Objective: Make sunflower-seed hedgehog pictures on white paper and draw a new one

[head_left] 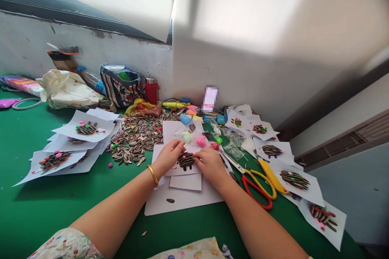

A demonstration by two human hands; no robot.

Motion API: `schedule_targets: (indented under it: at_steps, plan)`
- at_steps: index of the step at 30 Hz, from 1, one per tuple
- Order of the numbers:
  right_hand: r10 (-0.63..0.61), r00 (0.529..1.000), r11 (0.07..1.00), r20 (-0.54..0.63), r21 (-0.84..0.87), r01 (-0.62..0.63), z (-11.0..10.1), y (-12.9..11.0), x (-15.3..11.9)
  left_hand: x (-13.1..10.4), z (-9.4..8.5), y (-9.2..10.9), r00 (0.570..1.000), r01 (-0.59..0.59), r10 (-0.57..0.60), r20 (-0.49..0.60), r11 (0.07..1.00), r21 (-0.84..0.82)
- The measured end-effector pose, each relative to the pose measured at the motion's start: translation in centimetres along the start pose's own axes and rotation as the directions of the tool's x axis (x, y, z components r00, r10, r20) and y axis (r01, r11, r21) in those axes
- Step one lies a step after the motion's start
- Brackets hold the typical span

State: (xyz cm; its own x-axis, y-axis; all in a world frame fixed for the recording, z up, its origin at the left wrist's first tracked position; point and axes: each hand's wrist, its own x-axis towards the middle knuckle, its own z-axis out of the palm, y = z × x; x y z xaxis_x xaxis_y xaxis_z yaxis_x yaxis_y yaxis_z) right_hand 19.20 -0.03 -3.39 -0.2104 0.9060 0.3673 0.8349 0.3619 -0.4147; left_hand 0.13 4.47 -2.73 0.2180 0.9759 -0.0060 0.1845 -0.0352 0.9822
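Observation:
Between my hands lies a white paper card bearing a small hedgehog figure [186,162] made of dark sunflower seeds, with pink dots on it. My left hand [170,154], a gold bangle at its wrist, rests over the card's left side with fingers pinched together by the figure's upper left. On the other side, my right hand [209,164] has its fingertips closed at the figure's right edge. Whatever either hand pinches is too small to see. Lumps of green clay [187,136] and pink clay [200,141] lie just beyond. One loose sunflower seed [170,200] sits on the paper below.
A heap of sunflower seeds [133,139] spreads to the left, beside stacked finished cards [68,145]. Scissors [258,184] with red and yellow handles and a yellow utility knife [272,176] lie right, near more hedgehog cards [294,180]. A red flask [151,91] stands behind.

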Motion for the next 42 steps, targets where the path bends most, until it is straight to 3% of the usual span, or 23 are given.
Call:
schedule_targets:
  at_steps: [9, 14, 18, 23, 30, 36, 42]
  plan:
    - [-0.022, 0.994, 1.000, -0.108, 0.007, 0.023, -1.0, 1.0, 0.2, -0.3, 0.0, 0.7, 1.000, 0.010, -0.010, -0.004, 1.000, 0.004]
    - [0.157, 0.968, 0.975, -0.194, -0.123, -0.182, -3.1, 3.6, 0.3, -0.4, -0.1, 1.0, 1.000, 0.018, -0.017, -0.017, 0.999, 0.035]
    - [0.290, 0.952, 0.929, -0.099, -0.211, -0.304, -3.8, 5.2, 0.4, -0.5, -0.1, 1.1, 1.000, 0.005, -0.004, -0.014, 0.999, 0.053]
    - [0.278, 0.960, 0.943, 0.017, -0.196, -0.269, -3.4, 5.7, 0.6, -0.5, 0.0, 1.4, 1.000, 0.007, -0.006, -0.022, 0.999, 0.033]
    - [0.343, 0.939, 0.922, -0.030, -0.179, -0.342, -3.6, 5.0, 0.9, -0.5, 0.0, 1.4, 1.000, -0.005, 0.006, -0.028, 0.999, 0.032]
    - [0.297, 0.954, 0.934, -0.027, -0.201, -0.296, -3.4, 4.9, 0.7, -0.3, -0.3, 1.5, 0.999, -0.022, 0.023, -0.030, 0.999, 0.035]
    - [0.403, 0.915, 0.871, 0.001, -0.307, -0.383, -3.4, 4.9, 0.8, 0.0, -0.7, 1.1, 0.998, -0.041, 0.043, -0.043, 0.998, 0.043]
